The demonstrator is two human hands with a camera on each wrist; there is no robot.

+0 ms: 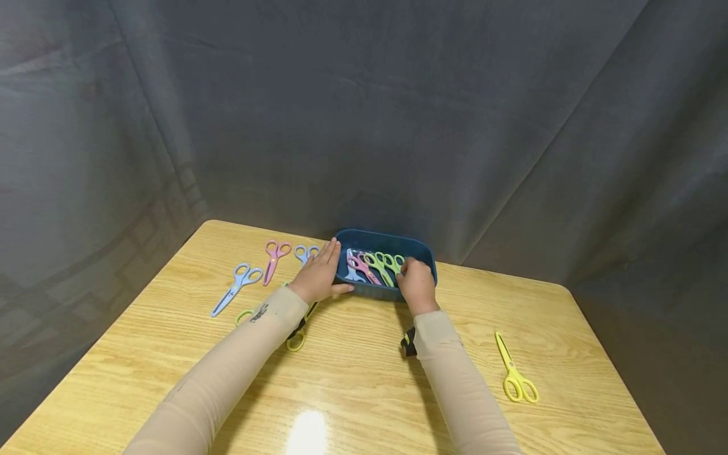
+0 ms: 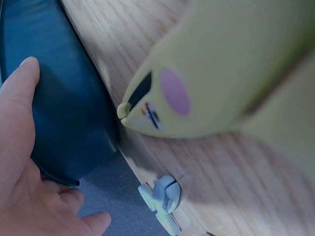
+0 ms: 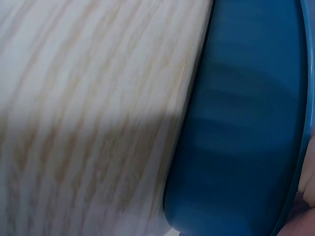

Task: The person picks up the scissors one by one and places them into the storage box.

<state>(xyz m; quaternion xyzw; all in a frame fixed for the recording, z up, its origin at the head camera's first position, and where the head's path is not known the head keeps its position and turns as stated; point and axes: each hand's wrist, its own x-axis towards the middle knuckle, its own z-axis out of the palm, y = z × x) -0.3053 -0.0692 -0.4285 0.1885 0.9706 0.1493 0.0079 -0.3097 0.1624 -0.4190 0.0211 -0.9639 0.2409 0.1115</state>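
Observation:
A dark blue bin (image 1: pixel 387 237) stands at the table's back edge, holding blue scissors (image 1: pixel 352 268), pink scissors (image 1: pixel 364 266) and two pairs of green scissors (image 1: pixel 378 266) side by side. My left hand (image 1: pixel 321 272) rests against the bin's left end, fingers straight along the wall and thumb toward its front. In the left wrist view, that hand (image 2: pixel 24 162) lies on the bin's outer side. My right hand (image 1: pixel 418 287) reaches over the front rim at the right end. Its curled fingers are at the right-hand green scissors (image 1: pixel 394 261); the fingertips are hidden.
Left of the bin lie pink scissors (image 1: pixel 275 259), blue scissors (image 1: pixel 239 284) and another blue pair (image 1: pixel 306 253). Green-yellow scissors (image 1: pixel 296 341) are partly hidden under my left forearm. Yellow scissors (image 1: pixel 512 373) lie at the right. A grey curtain (image 1: pixel 398 126) hangs behind the table.

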